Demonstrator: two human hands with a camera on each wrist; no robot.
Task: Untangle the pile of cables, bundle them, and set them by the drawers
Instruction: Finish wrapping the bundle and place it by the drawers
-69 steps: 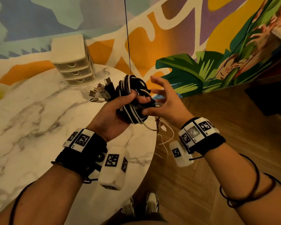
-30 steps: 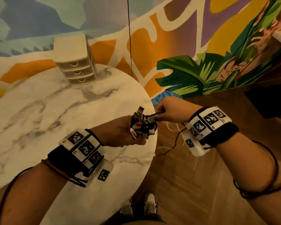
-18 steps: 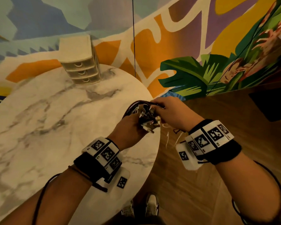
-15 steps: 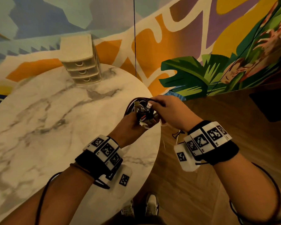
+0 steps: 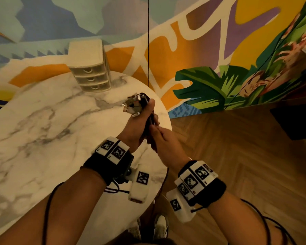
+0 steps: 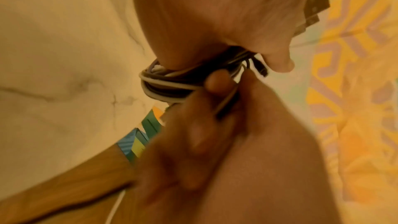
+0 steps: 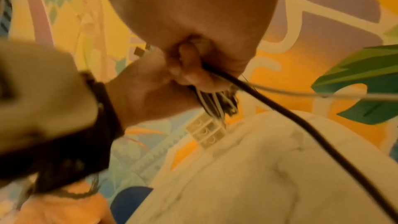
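Note:
My left hand (image 5: 146, 114) grips the black and white cable bundle (image 5: 149, 119) over the table's right edge. A cluster of plugs (image 5: 132, 106) sticks out above the fist. In the left wrist view the wound cable bundle (image 6: 168, 84) shows under my left hand (image 6: 215, 23), with USB plugs (image 6: 316, 6) beyond it. My right hand (image 5: 155, 137) sits just below and nearer me, its fingers (image 6: 217, 81) curled round the loose strands. One black cable (image 7: 280, 111) runs from my right hand (image 7: 193, 67) toward the camera. The cream three-drawer unit (image 5: 90, 71) stands at the table's far edge.
The round marble table (image 5: 42, 129) ends just right of my hands. Beyond the edge is wood floor (image 5: 237, 165). A painted mural wall (image 5: 201, 50) rises behind the drawers. A thin white strand (image 6: 116, 207) hangs down past the table edge. My shoes (image 5: 159, 227) show below.
My right hand has dropped from beside the plugs to below my left hand, still holding cable strands. My left hand has risen and moved farther out, its plugs turned toward the drawers.

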